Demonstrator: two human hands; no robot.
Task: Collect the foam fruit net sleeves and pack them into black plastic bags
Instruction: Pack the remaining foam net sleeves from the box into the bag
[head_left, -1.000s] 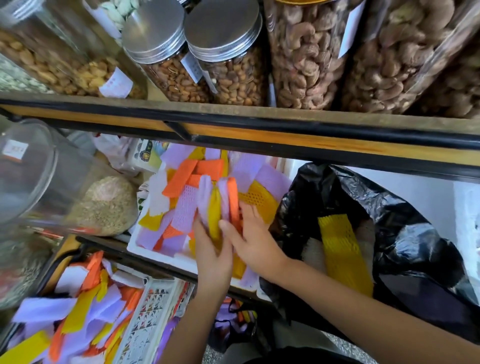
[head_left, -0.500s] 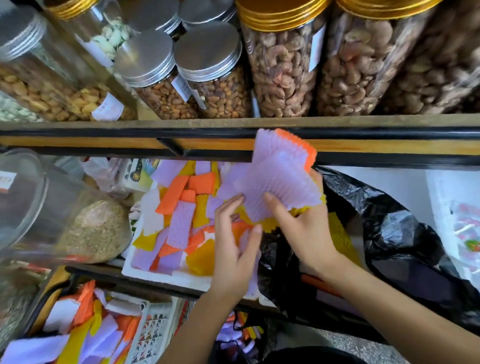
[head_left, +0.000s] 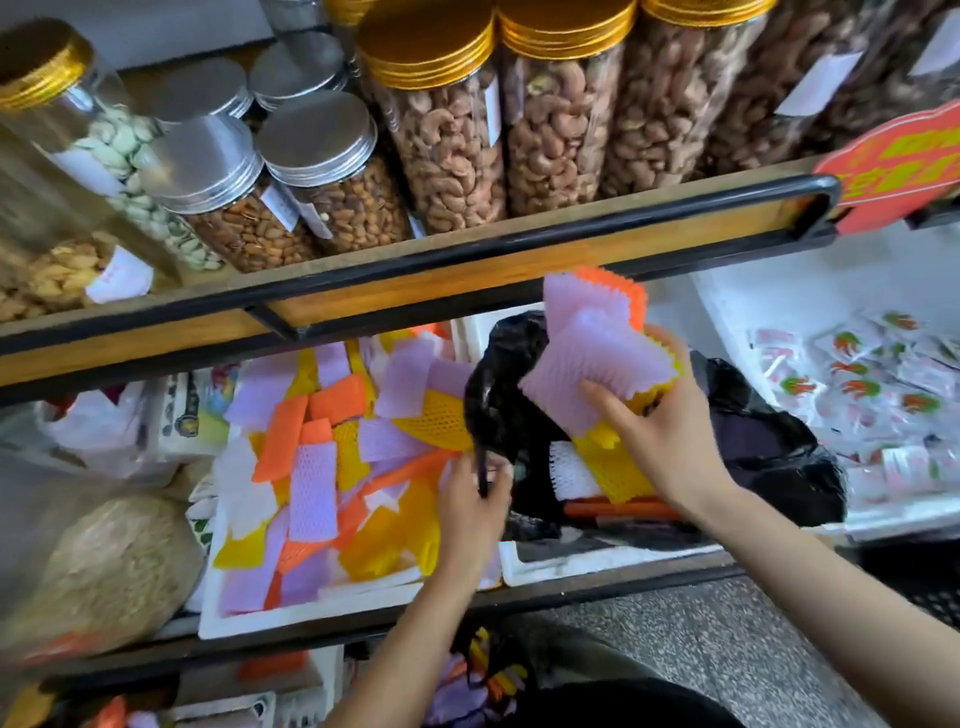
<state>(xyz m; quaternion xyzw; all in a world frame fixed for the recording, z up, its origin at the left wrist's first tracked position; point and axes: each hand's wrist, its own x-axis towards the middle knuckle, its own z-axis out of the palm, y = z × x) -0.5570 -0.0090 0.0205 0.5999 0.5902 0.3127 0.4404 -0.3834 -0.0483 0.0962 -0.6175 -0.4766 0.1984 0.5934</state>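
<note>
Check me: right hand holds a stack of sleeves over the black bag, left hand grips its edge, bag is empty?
No: the black bag is not empty; the head view shows yellow sleeves and a white sleeve inside. Correct: right hand on the stack, left hand on the edge.

The sleeves (head_left: 311, 488) in the white tray (head_left: 311, 613) are lilac, orange, yellow and white, all with a net pattern. The bundle (head_left: 597, 364) is lilac with orange and yellow edges. The bag (head_left: 498, 395) is glossy black. The floor (head_left: 701, 634) is speckled grey.
</note>
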